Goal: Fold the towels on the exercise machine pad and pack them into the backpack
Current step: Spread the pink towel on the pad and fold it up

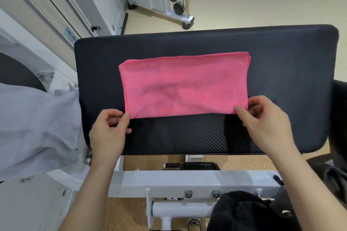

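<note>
A pink towel (185, 85) lies folded into a wide rectangle on the black exercise machine pad (281, 73). My left hand (109, 130) pinches the towel's near left corner between thumb and fingers. My right hand (266, 124) pinches the near right corner the same way. A grey towel (37, 124) hangs over the machine frame to the left of the pad. A dark fabric shape (244, 212) at the bottom right may be the backpack; I cannot tell for sure.
The white machine frame (187, 182) runs under the pad's near edge. A cable machine with black pulleys (176, 2) stands on the beige floor beyond the pad. White cabinets fill the upper left.
</note>
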Tool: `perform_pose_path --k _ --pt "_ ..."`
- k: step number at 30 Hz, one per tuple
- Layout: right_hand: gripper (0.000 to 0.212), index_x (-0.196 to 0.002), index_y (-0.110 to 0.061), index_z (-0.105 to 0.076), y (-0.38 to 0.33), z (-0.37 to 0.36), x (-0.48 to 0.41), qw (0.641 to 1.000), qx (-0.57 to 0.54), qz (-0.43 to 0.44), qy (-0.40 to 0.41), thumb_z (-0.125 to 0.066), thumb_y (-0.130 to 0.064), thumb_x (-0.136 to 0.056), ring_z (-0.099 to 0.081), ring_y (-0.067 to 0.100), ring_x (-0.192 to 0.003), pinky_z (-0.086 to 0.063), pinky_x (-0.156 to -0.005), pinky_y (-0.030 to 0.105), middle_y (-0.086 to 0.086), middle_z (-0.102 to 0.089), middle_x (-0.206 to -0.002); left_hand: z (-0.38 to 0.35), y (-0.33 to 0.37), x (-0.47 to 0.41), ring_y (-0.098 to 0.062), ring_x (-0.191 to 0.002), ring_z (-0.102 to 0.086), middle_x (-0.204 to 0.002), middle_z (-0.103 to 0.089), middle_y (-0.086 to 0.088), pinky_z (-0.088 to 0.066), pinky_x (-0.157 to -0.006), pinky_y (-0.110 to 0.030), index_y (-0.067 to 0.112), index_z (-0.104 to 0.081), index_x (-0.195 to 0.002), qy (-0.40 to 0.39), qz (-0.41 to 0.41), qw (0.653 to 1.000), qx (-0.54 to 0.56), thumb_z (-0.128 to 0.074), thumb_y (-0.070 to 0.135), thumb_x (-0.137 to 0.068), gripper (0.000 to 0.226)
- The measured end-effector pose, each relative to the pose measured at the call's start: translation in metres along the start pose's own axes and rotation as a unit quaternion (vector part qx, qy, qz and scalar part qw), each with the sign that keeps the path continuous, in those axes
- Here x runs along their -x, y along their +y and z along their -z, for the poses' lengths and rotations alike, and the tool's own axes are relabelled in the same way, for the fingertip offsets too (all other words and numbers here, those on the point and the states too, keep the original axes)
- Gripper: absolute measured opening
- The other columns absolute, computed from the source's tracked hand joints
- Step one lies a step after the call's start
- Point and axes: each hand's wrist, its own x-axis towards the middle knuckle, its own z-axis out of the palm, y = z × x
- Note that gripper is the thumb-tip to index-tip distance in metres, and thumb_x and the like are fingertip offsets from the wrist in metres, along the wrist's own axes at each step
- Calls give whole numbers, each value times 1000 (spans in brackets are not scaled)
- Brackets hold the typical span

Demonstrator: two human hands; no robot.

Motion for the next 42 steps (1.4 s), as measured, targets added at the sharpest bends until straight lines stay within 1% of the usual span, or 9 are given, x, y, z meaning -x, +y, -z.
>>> perform_pose_path --k 5,11,18,24,29,31,35,40,42 --pt "12 -90 -22 -59 -7 -3 -2 987 -143 -72 -23 -61 -34 -92 -69 17 -52 -57 -59 38 2 -72 -68 -3 13 0 -17 -60 -71 -76 -75 -2 -53 -52 -27 21 -61 -96 -77 49 993 73 -72 32 -86 18" --pt "14 -80 -5 -67 1 -6 -5 961 -248 -121 -5 -67 -17 -89 -72 22 -66 -57 -64 32 10 -73 -76 0 6 -4 -16 -76 -74 -79 -76 -7 -56 -66 -25 10 -70 -89 -68 117 977 166 -72 27 -86 18" --pt "17 -74 -10 -66 17 -2 -1 978 -167 -120 21 -72 -23 -82 -68 18 -61 -57 -72 43 8 -71 -64 12 -6 5 -19 -81 -71 -77 -74 -3 -56 -74 -32 13 -71 -82 -55 88 991 87 -79 20 -79 11" --pt "33 -106 -18 -53 0 3 10 995 48 -8 82 -67 -37 -84 -58 28 -72 -43 -70 39 -1 -58 -69 11 3 7 -15 -73 -65 -78 -71 -3 -51 -69 -30 24 -64 -101 -106 80 988 75 -75 24 -83 22" --pt "34 -119 -13 -61 -41 -41 10 960 94 256 55 -58 -26 -88 -56 33 -99 -49 -82 44 14 -56 -110 4 13 0 -16 -74 -64 -78 -71 -1 -53 -68 -37 23 -71 -82 -95 47 994 -12 -71 42 -83 20" --pt "48 -135 -19 -52 -60 -72 10 933 154 325 25 -52 -36 -90 -44 35 -127 -42 -99 50 16 -48 -137 2 16 2 -12 -72 -65 -77 -70 2 -51 -63 -30 24 -69 -80 -64 32 997 -17 -72 42 -82 19" --pt "58 -151 -37 -25 -68 -116 -6 897 253 361 2 -39 -51 -96 -9 23 -149 -7 -115 54 6 -14 -162 -7 27 4 2 -64 -66 -71 -71 4 -49 -57 -16 22 -67 -102 -64 37 994 81 -71 36 -85 22" --pt "59 -153 -39 -16 -64 -122 -12 889 283 359 -25 -33 -53 -98 -2 20 -150 2 -116 51 3 -5 -163 -12 41 9 -14 -78 -69 -80 -75 0 -54 -67 -30 18 -65 -99 -80 39 968 233 -70 21 -88 12" --pt "56 -151 -37 -23 -69 -112 -11 911 197 359 -52 -37 -47 -98 2 17 -150 3 -116 47 0 -5 -163 -13 54 17 -12 -76 -67 -78 -73 1 -54 -68 -31 18 -63 -96 -85 16 960 265 -67 19 -90 7"
